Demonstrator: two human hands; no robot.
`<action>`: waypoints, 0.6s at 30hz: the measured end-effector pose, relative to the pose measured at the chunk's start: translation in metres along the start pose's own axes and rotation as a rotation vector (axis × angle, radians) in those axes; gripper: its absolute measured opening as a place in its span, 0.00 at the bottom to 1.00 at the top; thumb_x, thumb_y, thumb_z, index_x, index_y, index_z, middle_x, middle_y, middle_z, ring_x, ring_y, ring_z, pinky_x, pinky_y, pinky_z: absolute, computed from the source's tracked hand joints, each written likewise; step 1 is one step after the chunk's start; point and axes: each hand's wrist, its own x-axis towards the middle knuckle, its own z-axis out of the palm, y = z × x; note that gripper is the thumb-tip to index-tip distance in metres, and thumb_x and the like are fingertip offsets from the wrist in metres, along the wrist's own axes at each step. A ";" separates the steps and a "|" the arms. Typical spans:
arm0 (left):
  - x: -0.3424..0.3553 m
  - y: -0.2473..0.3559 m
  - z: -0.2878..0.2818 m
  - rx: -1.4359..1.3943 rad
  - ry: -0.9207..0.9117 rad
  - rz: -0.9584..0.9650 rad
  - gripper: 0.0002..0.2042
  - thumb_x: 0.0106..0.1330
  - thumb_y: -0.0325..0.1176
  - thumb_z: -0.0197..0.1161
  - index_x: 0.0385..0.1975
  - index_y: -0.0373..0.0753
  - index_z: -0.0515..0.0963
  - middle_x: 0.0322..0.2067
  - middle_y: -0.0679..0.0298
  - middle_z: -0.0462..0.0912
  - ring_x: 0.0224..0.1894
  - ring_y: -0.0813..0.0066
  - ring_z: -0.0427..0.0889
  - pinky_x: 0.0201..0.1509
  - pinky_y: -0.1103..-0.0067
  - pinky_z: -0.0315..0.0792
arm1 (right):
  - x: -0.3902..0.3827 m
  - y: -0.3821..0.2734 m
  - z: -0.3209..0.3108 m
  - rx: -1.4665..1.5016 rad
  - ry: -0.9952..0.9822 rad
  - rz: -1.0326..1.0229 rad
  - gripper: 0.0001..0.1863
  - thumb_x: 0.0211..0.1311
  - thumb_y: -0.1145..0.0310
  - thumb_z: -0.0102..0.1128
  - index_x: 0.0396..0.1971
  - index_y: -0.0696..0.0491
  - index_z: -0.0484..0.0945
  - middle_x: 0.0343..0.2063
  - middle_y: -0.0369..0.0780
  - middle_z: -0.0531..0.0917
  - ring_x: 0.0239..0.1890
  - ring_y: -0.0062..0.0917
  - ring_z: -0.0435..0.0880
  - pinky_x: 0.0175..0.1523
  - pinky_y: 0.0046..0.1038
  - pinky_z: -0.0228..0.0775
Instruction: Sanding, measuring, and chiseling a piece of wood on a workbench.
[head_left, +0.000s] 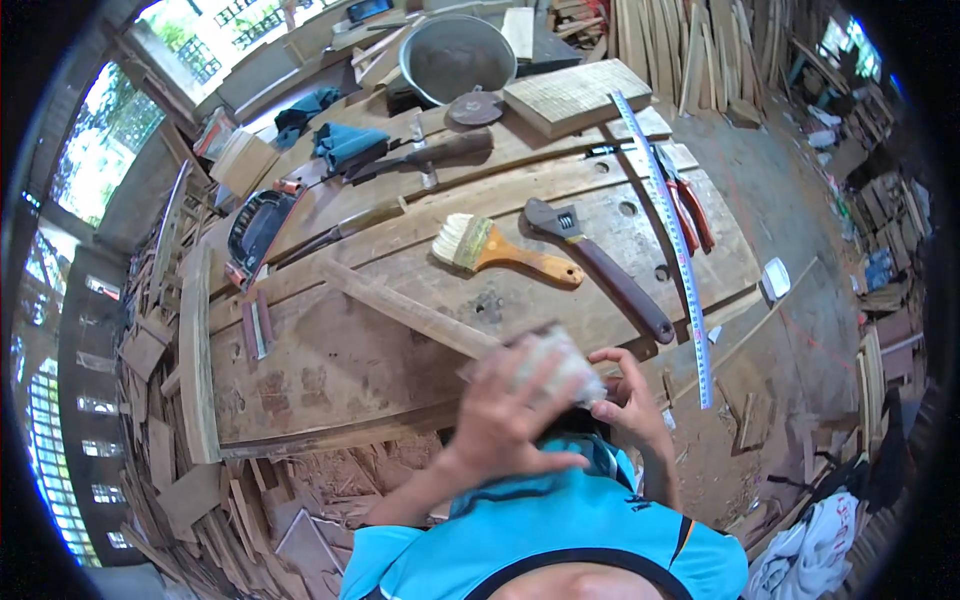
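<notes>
In front of my chest, at the bench's near edge, is a pale, roughly block-shaped thing with a brownish edge, too blurred to name. My left hand lies across it, thumb stretched out, its fingers smeared by motion. At the right end, the finger and thumb of my right hand are curled round its edge. Just beyond my left hand, a narrow wooden strip lies on the bench. A wide brush with pale bristles and an adjustable wrench rest farther off.
The wooden workbench also carries a steel rule, red-handled pliers, a thick wood block, a metal bucket, a hacksaw-like black frame and blue cloth. Scrap wood is heaped at the left.
</notes>
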 end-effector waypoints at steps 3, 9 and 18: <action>0.001 -0.001 -0.005 0.022 0.000 0.001 0.32 0.48 0.65 0.53 0.47 0.49 0.73 0.52 0.58 0.69 0.56 0.57 0.64 0.58 0.63 0.54 | -0.001 -0.011 0.002 -0.039 -0.041 0.024 0.32 0.44 0.62 0.65 0.48 0.54 0.60 0.32 0.43 0.78 0.39 0.26 0.77 0.46 0.27 0.66; -0.017 -0.145 -0.063 0.221 0.279 -0.349 0.28 0.50 0.53 0.59 0.47 0.41 0.72 0.51 0.57 0.70 0.57 0.57 0.62 0.61 0.66 0.54 | 0.000 -0.007 0.002 -0.204 0.008 -0.010 0.31 0.46 0.57 0.62 0.48 0.55 0.61 0.30 0.43 0.77 0.37 0.26 0.77 0.45 0.28 0.65; 0.010 0.000 -0.016 -0.024 0.061 -0.096 0.33 0.34 0.53 0.68 0.45 0.46 0.73 0.48 0.60 0.72 0.55 0.59 0.65 0.58 0.65 0.56 | -0.002 -0.008 -0.003 -0.140 -0.043 0.004 0.32 0.46 0.59 0.63 0.49 0.56 0.60 0.31 0.41 0.75 0.37 0.23 0.76 0.43 0.24 0.66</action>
